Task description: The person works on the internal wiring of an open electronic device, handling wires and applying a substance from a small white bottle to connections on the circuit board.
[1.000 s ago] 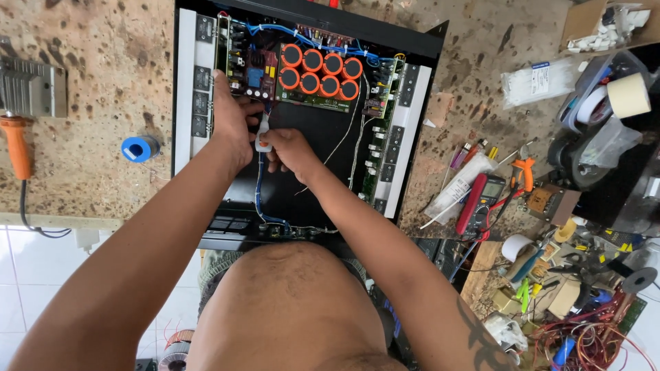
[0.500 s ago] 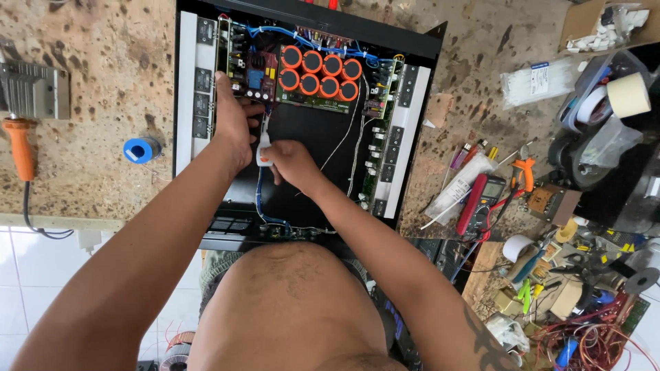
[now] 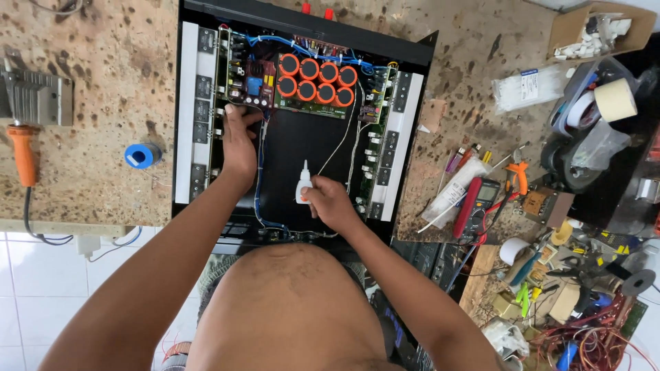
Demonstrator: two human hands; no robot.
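An open black amplifier chassis (image 3: pixel 302 148) lies on the speckled workbench, with a green circuit board carrying several orange capacitors (image 3: pixel 316 79) at its far end. My left hand (image 3: pixel 239 141) rests inside the chassis at its left side, fingers pressing on a bundle of blue and white wires (image 3: pixel 258 172) beside the left heatsink strip (image 3: pixel 199 117). My right hand (image 3: pixel 328 203) holds a small white squeeze bottle (image 3: pixel 303 184) with its pointed nozzle aimed up, over the black chassis floor near the front edge.
A blue tape roll (image 3: pixel 142 155), an orange-handled soldering iron (image 3: pixel 25 154) and a metal heatsink (image 3: pixel 38 99) lie to the left. On the right sit a red multimeter (image 3: pixel 479 203), pliers (image 3: pixel 517 175), tape rolls (image 3: pixel 614 99), a cardboard box (image 3: pixel 591 31) and cluttered wires and tools.
My right hand has drawn the white bottle back toward me and to the right, away from the wires. My left hand has stayed on the wire bundle at the left.
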